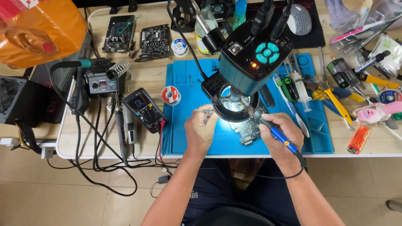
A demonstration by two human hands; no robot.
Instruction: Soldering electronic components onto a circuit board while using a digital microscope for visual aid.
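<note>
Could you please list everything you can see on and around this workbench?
Work mat: one, blue, table centre.
Microscope camera: one, teal and black, above the mat.
Circuit board: one, dark, under the ring light.
Solder spool: one, red and white, mat's left edge.
Multimeter: one, black, left of the mat.
Soldering station: one, grey, far left.
Computer cards: two, black, back left.
Mouse: one, grey, back.
Lighter: one, orange, right.
Left hand: holds thin tweezers.
Right hand: holds blue soldering iron.
</note>
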